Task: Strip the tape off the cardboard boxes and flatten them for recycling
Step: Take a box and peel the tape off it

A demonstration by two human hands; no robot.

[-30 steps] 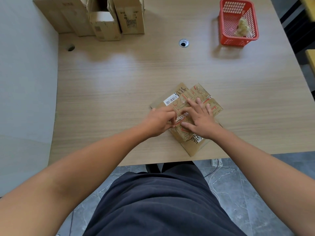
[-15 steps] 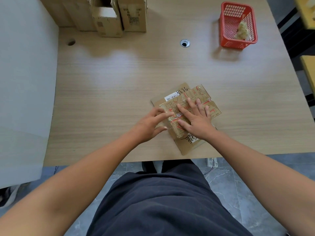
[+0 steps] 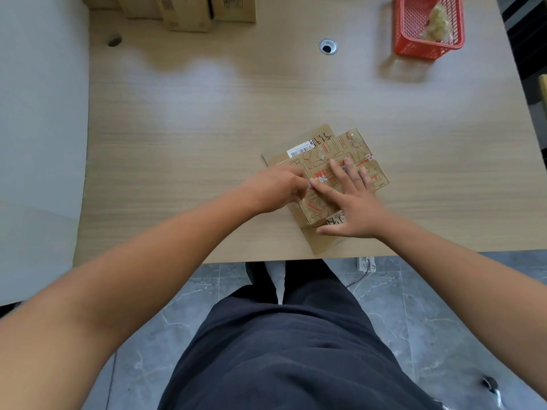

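A flattened brown cardboard box (image 3: 318, 161) with red printing and a barcode label lies near the table's front edge. My right hand (image 3: 352, 202) lies flat on it with the fingers spread, pressing it down. My left hand (image 3: 276, 189) is at the box's left side, its fingertips curled and pinching a strip of clear tape (image 3: 311, 184) at the box's seam, just beside my right forefinger. My hands hide the middle of the box.
Several upright cardboard boxes (image 3: 189, 10) stand at the table's far left edge. A red plastic basket (image 3: 414, 37) holding crumpled tape sits at the far right. A cable hole (image 3: 328, 47) is in the wooden table (image 3: 207, 113). A grey partition runs along the left.
My left hand's fingers have closed on the tape at the seam. My right hand has spread flatter over the box. The camera has tipped slightly, so the far boxes sit higher in view.
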